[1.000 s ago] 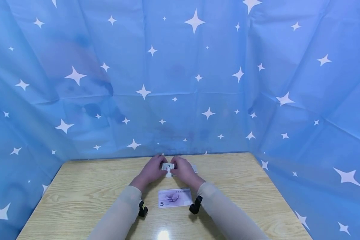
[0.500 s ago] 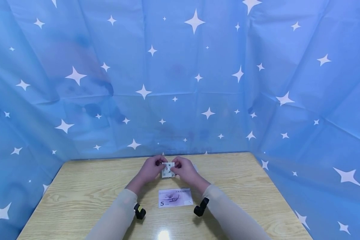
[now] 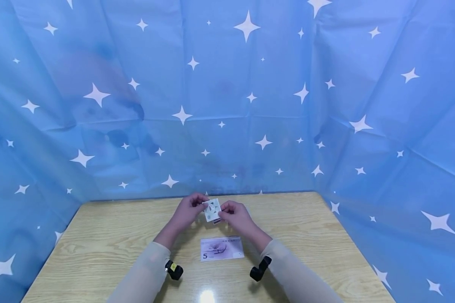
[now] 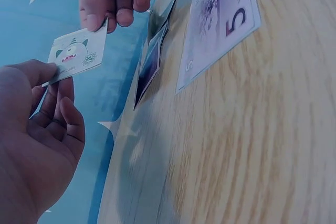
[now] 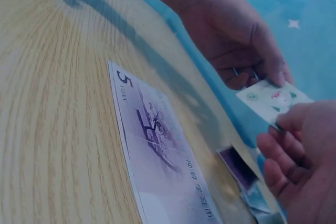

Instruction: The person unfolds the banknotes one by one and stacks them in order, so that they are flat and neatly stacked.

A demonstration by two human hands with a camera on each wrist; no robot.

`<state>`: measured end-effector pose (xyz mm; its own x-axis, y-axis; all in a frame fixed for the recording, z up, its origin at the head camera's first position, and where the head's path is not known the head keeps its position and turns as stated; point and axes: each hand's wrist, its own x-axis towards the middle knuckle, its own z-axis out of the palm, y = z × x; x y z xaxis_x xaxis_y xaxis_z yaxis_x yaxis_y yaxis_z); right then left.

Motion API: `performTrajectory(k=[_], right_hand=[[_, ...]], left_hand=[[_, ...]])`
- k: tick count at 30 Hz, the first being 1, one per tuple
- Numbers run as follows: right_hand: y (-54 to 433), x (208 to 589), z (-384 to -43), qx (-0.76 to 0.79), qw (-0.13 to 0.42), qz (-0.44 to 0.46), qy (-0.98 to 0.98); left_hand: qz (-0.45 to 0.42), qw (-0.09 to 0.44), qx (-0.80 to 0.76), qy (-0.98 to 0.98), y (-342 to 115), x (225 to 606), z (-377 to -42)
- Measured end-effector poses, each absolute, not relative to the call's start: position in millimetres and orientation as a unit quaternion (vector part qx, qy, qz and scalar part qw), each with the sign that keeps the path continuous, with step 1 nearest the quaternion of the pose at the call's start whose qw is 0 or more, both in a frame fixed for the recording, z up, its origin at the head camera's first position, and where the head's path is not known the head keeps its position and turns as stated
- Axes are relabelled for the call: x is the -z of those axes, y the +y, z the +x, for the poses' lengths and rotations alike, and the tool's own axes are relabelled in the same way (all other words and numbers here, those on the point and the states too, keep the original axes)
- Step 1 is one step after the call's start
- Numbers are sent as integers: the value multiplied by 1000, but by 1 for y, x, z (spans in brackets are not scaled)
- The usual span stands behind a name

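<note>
A small whitish card (image 3: pixel 212 210), printed with a cartoon monster face with green horns, is held up off the table between both hands. My left hand (image 3: pixel 186 213) pinches its left edge between thumb and fingers. At the opposite edge, the right hand (image 3: pixel 239 219) pinches it with thumb and forefinger. The left wrist view shows the card's printed face (image 4: pixel 76 55) tilted, with a fingertip of each hand on its edges. Behind and below it, a dark purple card (image 4: pixel 148 69) and a greenish card (image 4: pixel 163 18) lie on the table.
A purple paper note (image 3: pixel 222 249) marked 5, with a tree drawing, lies flat on the wooden table (image 3: pixel 117 248) between the forearms. A blue curtain (image 3: pixel 227 92) with white stars hangs beyond the table's far edge. Black wrist cameras (image 3: pixel 174 270) sit at both sleeves.
The card has come up from the table and turned slightly counterclockwise, its face now in fuller view. Both wrists have spread outward. The purple note has stayed in place.
</note>
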<state>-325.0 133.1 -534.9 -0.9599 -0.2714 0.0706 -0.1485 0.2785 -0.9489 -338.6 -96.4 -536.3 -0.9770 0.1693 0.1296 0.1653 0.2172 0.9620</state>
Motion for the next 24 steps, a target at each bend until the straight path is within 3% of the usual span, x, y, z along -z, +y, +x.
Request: performTrajectory(k=[24], right_hand=[[129,520,-323,651,19,-112,751]], left_hand=[[171,23,-610,773,-97,543,-316]])
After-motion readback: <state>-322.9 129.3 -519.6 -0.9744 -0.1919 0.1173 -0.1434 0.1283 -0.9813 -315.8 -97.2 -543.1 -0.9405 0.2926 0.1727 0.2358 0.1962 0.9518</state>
